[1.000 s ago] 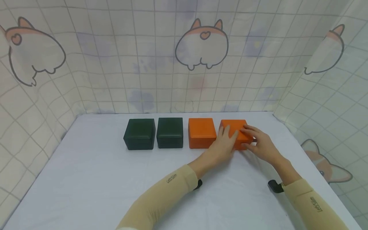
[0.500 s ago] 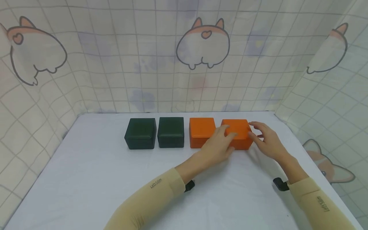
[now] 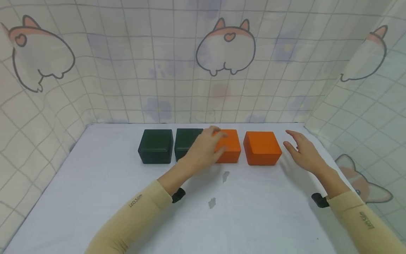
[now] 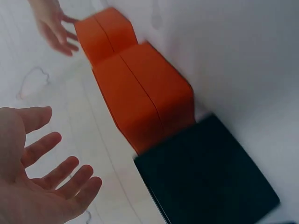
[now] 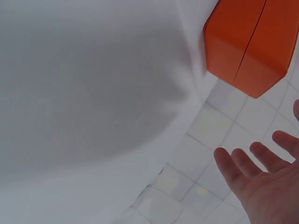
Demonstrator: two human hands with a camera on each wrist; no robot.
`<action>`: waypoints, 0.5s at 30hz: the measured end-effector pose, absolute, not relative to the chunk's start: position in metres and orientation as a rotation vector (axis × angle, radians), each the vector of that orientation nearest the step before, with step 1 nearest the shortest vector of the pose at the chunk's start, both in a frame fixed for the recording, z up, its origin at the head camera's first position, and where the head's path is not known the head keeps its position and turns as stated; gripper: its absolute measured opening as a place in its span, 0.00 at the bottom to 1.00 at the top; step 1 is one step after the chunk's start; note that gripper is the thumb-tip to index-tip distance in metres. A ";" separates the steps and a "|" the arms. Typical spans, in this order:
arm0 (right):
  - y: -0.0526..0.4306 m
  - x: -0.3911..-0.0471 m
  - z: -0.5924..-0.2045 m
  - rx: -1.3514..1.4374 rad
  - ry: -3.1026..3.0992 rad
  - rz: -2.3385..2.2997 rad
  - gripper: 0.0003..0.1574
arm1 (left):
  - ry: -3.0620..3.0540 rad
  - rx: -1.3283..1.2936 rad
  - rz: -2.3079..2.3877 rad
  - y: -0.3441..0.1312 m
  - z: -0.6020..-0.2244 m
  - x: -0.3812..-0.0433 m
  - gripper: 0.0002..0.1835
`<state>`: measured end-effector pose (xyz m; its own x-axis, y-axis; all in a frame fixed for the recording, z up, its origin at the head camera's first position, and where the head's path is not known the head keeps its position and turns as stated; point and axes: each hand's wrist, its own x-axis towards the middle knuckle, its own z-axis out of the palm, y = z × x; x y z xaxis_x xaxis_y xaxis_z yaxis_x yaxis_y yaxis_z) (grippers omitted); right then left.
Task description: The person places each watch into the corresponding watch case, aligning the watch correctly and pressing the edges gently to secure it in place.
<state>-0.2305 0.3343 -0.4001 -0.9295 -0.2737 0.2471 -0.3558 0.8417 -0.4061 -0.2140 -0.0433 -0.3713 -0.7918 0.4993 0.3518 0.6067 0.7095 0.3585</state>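
Observation:
Four boxes would be too exact a tally, so several square boxes stand in a row: a dark green box [image 3: 155,146] at the far left, a second dark green box [image 3: 185,139] beside it, then an orange box [image 3: 231,144] and another orange box [image 3: 262,148] at the right end. My left hand [image 3: 203,148] hovers in front of the two middle boxes, fingers spread and slightly bent, holding nothing; it hides part of both. To the right of the end orange box, my right hand [image 3: 304,151] is apart from it, fingers loosely extended.
A white cloth covers the table [image 3: 95,197]. Behind it and at both sides hangs a grid-patterned curtain [image 3: 127,88] with cartoon animal prints. Two small grey marks show on the cloth in front of the boxes.
Both hands have come off the right-end orange box. The left hand has moved left across the row; the right hand has drawn away to the right. The boxes stay in place.

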 end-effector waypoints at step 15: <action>0.351 -0.252 -0.392 0.397 -3.014 0.627 0.43 | -2.760 -0.714 -0.710 -0.153 -0.361 -0.236 0.21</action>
<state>-0.2520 0.3514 -0.3917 -0.9666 -0.2404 0.0886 -0.2558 0.8859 -0.3870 -0.2361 -0.1526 -0.3610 -0.8622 0.4032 0.3066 0.5011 0.7673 0.4002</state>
